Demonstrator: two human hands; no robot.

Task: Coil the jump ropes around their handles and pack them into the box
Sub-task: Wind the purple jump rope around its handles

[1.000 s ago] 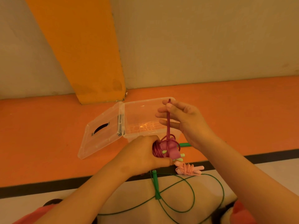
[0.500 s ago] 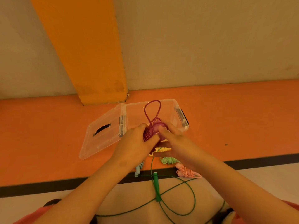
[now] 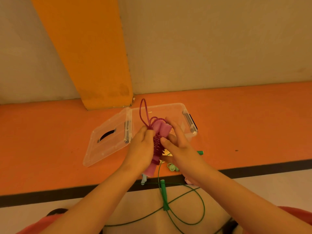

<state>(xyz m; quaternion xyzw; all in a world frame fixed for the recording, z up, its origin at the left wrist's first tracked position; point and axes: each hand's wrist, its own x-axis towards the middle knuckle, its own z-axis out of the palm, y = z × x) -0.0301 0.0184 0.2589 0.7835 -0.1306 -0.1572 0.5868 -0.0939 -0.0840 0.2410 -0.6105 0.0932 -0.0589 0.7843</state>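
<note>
We hold the magenta jump rope (image 3: 157, 146) by the front edge of the open clear box (image 3: 168, 108) on the floor. The grip of the left hand (image 3: 143, 147) and of the right hand (image 3: 181, 149) curls round its coiled handles; one loose loop (image 3: 143, 112) stands up. We judge it nearly wound, not yet packed. A pale green bundle (image 3: 172, 167) lies outside the box; the green rope (image 3: 194, 217) lies uncoiled.

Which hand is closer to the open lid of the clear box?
Left. The left hand holds the purple jump rope right beside the edge of the lid; the right hand holds the rope's other side, farther off, in front of the box.
</note>
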